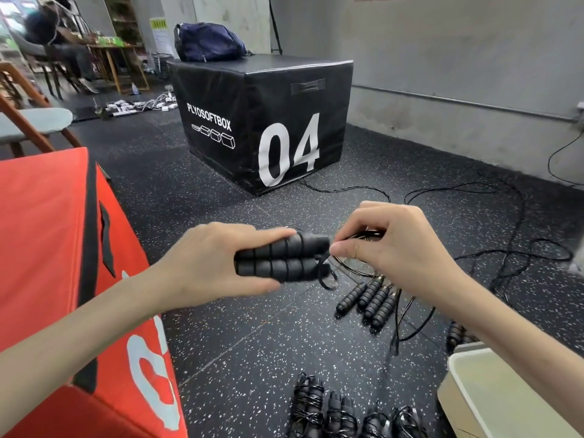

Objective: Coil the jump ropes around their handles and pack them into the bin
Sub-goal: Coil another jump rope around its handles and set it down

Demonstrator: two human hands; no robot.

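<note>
Coiled jump ropes (347, 412) lie bundled on the speckled black floor (252, 343) at the bottom edge of view, beside a pale bin (474, 390) at the lower right. A red foam box (57, 248) stands at left, a black plyo box (262, 121) marked 04 farther back carrying a dark bag (208, 42), with a grey wall (442, 58) behind. Held above the floor, a pair of handles (281, 257) lies side by side, long axis running left to right, cord ends pointing right. The left hand (205, 263) grips them; the right hand (388, 248) pinches the thin rope (354, 267) at their end. Four loose handles (369, 298) lie on the floor below, cords trailing.
</note>
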